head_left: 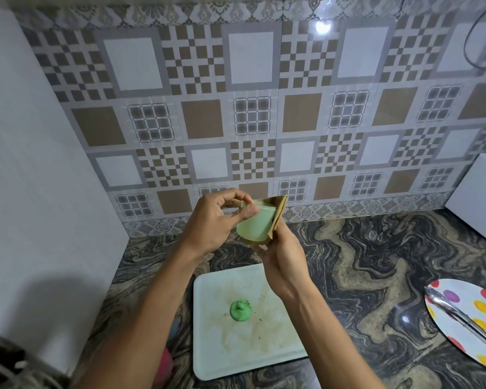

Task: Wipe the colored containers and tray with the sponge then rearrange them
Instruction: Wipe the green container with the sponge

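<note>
- You hold a pale green container (255, 223) up in front of the tiled wall (264, 108), above the counter (376, 262); you cannot see into it from here, so its contents stay unknown.
- Your left hand (216, 223) pinches the container's upper edge between thumb and fingers, closed on it.
- Your right hand (284, 262) is closed around a brownish sponge cloth (278, 214), which wraps the container's right side and bottom and touches it.
- Below your hands the white tray (278, 346) lies flat on the counter, stained brown, with dark specks.
- A green lid (240, 310) with a small knob sits on the tray, left of centre, well apart from the container.
- A pink thing (164, 367) shows just left of the tray, mostly hidden behind your left forearm; you cannot tell what it is.
- At the right a plate (460, 332) with coloured dots is cut off by the frame edge, a metal utensil (458, 315) lying across it.
- A white box (477, 197) at the far right is also cut off.
</note>
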